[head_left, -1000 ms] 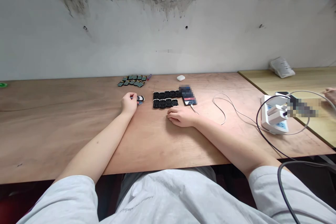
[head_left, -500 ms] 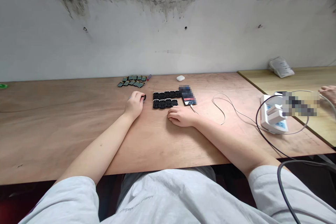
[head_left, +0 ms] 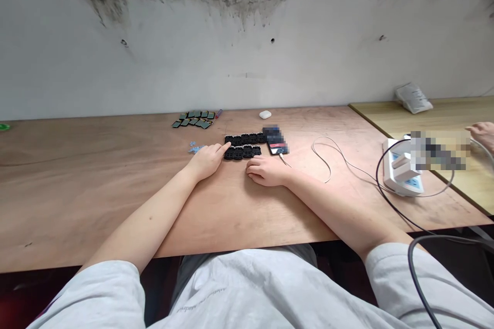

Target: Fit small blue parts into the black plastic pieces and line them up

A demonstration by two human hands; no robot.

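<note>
My left hand lies on the plywood table with its index finger stretched out, the tip touching the left end of a block of small black parts set in two rows. Nothing shows in its fingers. Just left of that hand lie a few small blue scraps. My right hand rests palm down in front of the black parts, fingers loosely bent, holding nothing.
Several green chips lie at the back. A phone with a white cable sits right of the black parts, a white earbud case behind. A power strip and another person's hand are at right.
My left hand moved right from the blue scraps, carrying a small black piece, to the left end of the black rows. The piece no longer shows in it. My right hand stayed still.
</note>
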